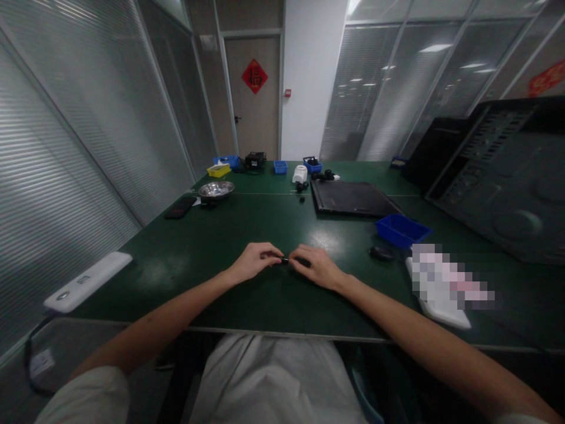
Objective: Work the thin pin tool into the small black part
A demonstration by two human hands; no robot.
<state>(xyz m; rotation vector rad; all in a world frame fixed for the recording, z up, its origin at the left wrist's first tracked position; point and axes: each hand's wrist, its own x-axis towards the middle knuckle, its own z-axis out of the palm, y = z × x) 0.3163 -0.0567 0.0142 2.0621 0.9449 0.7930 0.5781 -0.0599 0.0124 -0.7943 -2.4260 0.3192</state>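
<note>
Near the front middle of the green table [220, 235], my two hands meet with their fingertips almost touching. My left hand [255, 261] pinches a small black piece [284, 261] between thumb and fingers. A slim dark tool-like piece [302, 261] lies under the curled fingers of my right hand [318, 266], pointing at the black piece. A thin light gap or shaft shows between the two, too small to make out. Both wrists rest low, close to the tabletop. The exact kind of either piece cannot be told.
To the right stand a blue tray [402, 231], a black mouse [381, 253], a closed laptop [355, 199] and a large dark computer case [503, 188]. A white power strip [88, 281] lies left. Farther back are a metal bowl [216, 189], a phone [180, 208] and a yellow tray [219, 171].
</note>
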